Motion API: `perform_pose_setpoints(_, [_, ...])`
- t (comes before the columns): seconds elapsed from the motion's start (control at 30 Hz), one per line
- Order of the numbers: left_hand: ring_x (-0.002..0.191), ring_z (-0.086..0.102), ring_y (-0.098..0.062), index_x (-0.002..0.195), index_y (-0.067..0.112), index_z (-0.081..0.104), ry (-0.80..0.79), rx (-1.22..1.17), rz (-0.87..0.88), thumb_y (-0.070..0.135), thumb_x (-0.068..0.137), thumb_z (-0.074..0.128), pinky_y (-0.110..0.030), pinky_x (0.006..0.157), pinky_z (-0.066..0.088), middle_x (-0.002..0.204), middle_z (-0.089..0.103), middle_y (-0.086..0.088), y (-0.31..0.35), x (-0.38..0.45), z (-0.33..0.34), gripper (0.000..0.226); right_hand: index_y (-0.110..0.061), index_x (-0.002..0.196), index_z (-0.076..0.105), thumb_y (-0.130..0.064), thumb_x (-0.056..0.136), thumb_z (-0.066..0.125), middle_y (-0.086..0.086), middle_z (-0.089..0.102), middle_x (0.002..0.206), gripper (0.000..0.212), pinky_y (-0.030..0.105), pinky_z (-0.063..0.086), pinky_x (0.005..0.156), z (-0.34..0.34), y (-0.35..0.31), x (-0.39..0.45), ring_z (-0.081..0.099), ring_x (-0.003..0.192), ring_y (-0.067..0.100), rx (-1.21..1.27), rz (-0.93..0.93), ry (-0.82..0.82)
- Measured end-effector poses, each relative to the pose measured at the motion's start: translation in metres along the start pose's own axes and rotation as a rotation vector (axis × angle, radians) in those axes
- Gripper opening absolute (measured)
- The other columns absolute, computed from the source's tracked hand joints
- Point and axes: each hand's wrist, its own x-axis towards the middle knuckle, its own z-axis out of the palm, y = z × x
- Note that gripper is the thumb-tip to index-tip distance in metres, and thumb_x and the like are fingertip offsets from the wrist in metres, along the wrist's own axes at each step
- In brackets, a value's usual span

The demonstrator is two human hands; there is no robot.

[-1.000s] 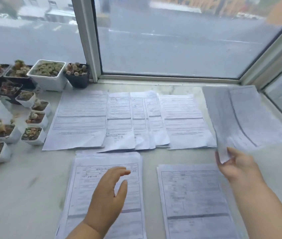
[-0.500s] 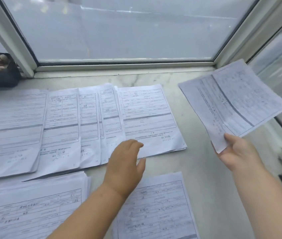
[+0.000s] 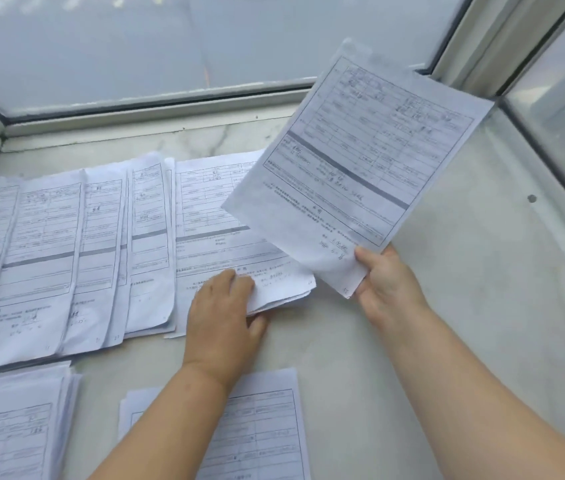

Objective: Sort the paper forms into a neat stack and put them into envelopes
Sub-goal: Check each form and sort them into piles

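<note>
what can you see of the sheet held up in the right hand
The held sheet is a white printed form with ruled boxes, a dark band across its middle, small print and handwriting near the bottom. It looks like thin paper, possibly more than one sheet. It is lifted off the sill, tilted clockwise, overlapping the rightmost pile in view. The right hand pinches its lower corner, thumb on top. Only that hand touches it.

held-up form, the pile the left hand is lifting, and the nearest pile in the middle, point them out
held-up form (image 3: 357, 168): head view, on the middle of its printed face.
rightmost pile in the back row (image 3: 212, 216): head view, on its top sheet's upper half.
near middle pile (image 3: 267, 427): head view, on its top sheet, right of the left forearm.
</note>
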Motion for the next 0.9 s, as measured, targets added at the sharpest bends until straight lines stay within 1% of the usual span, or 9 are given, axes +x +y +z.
perform_pose_setpoints(0.13, [0.133,0.038,-0.023,0.108,0.032,0.065,-0.086,-0.141,-0.017,0.062,0.074,0.055,-0.036,0.109,0.031,0.141,0.045,-0.004,-0.004,-0.008,-0.007,0.046,-0.016,0.117,0.059,0.006,0.095,0.045,0.003,0.071,0.109,0.034,0.041,0.054,0.091,-0.002,-0.004,0.004,0.069,0.096,0.018,0.026,0.036,-0.059])
perform_pose_setpoints(0.27, [0.134,0.033,-0.012,0.105,0.032,0.065,-0.08,-0.156,-0.026,0.051,0.079,0.069,-0.021,0.105,0.024,0.146,0.04,0.006,-0.003,-0.006,-0.015,0.032,-0.016,0.112,0.062,0.007,0.095,0.043,0.0,0.074,0.101,0.035,0.038,0.056,0.088,0.011,-0.005,-0.001,0.072,0.091,0.015,0.02,0.046,-0.165])
perform_pose_setpoints(0.4, [0.134,0.037,-0.018,0.114,0.023,0.061,-0.056,-0.136,-0.047,0.045,0.083,0.066,-0.027,0.107,0.027,0.141,0.045,0.0,-0.001,0.0,-0.016,0.039,-0.016,0.108,0.061,0.01,0.095,0.04,-0.002,0.075,0.091,0.036,0.034,0.058,0.081,0.03,0.004,-0.006,0.072,0.083,0.013,0.029,0.06,-0.193])
perform_pose_setpoints(0.47, [0.129,0.043,-0.027,0.113,0.015,0.063,0.088,-0.074,-0.037,0.04,0.08,0.064,-0.035,0.11,0.023,0.131,0.052,-0.007,-0.013,-0.002,-0.016,0.04,-0.017,0.109,0.061,0.009,0.095,0.041,-0.002,0.075,0.092,0.036,0.036,0.058,0.081,0.037,0.01,-0.007,0.072,0.083,0.014,0.022,0.086,-0.21])
perform_pose_setpoints(0.53, [0.135,0.033,-0.032,0.119,0.013,0.057,0.23,0.078,-0.095,0.033,0.073,0.073,-0.042,0.116,0.007,0.134,0.047,-0.011,-0.033,-0.007,-0.021,0.052,-0.019,0.106,0.062,0.009,0.094,0.042,-0.004,0.075,0.09,0.037,0.035,0.06,0.075,0.042,0.016,-0.007,0.072,0.08,0.013,-0.018,0.117,-0.22])
perform_pose_setpoints(0.6, [0.143,0.015,-0.03,0.136,0.014,0.041,0.216,0.115,-0.279,0.042,0.07,0.077,-0.039,0.116,-0.007,0.147,0.03,-0.012,-0.054,-0.014,-0.024,0.08,-0.017,0.113,0.062,0.01,0.094,0.042,-0.004,0.075,0.094,0.039,0.034,0.059,0.077,0.044,0.024,-0.007,0.072,0.082,0.013,-0.081,0.137,-0.204])
perform_pose_setpoints(0.7, [0.143,0.014,-0.03,0.144,0.012,0.031,0.094,0.028,-0.505,0.056,0.073,0.069,-0.046,0.117,0.008,0.153,0.023,-0.013,-0.077,-0.017,-0.025,0.091,-0.015,0.128,0.057,0.007,0.095,0.041,0.0,0.071,0.111,0.043,0.036,0.055,0.08,0.043,0.034,-0.005,0.07,0.087,0.013,-0.174,0.151,-0.15])
perform_pose_setpoints(0.8, [0.132,0.032,-0.035,0.135,0.011,0.043,0.056,0.061,-0.456,0.046,0.079,0.065,-0.045,0.108,0.029,0.143,0.035,-0.016,-0.084,-0.014,-0.032,0.07,-0.025,0.122,0.058,0.003,0.096,0.042,-0.009,0.072,0.102,0.041,0.033,0.054,0.067,0.044,0.036,-0.007,0.071,0.081,0.009,-0.278,0.149,-0.161])
perform_pose_setpoints(0.9, [0.115,0.041,-0.033,0.13,0.01,0.043,-0.01,0.132,-0.418,0.033,0.081,0.059,-0.041,0.089,0.04,0.128,0.041,-0.014,-0.083,-0.011,-0.043,0.056,-0.024,0.12,0.06,0.003,0.096,0.042,-0.01,0.073,0.1,0.041,0.027,0.058,0.064,0.045,0.038,-0.009,0.072,0.081,0.007,-0.32,0.12,-0.182])
